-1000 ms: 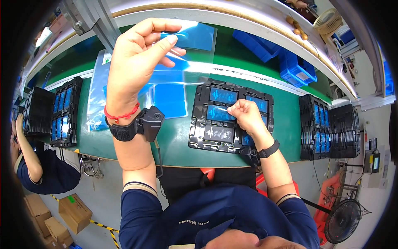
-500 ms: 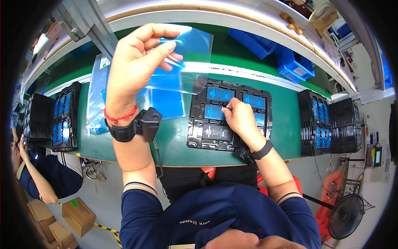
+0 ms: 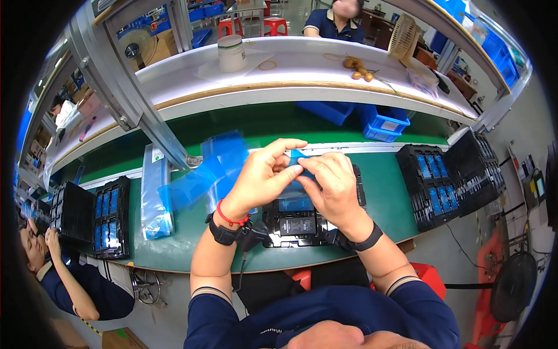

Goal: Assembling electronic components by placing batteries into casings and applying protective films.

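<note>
Left hand [image 3: 261, 177] and right hand [image 3: 332, 183] pinch one film [image 3: 297, 156] above the tray [image 3: 290, 242]; uneven pulling could crease it, or a loosened pinch drop it. In the tray, two cells [image 3: 297, 225] show clearly; beyond it, two bins [image 3: 381, 123]; right, two stacks [image 3: 427, 192].

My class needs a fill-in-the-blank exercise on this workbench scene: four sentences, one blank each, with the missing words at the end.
1. The bracelet on the wrist of the left hand is coloured ____.
2. The fingertips of the right hand pinch film coloured ____.
3. The tray partly hidden by the hands is coloured ____.
4. In the picture, the white tub stands to the ____ of the blue bins.

Missing words: red; blue; black; left.
</note>
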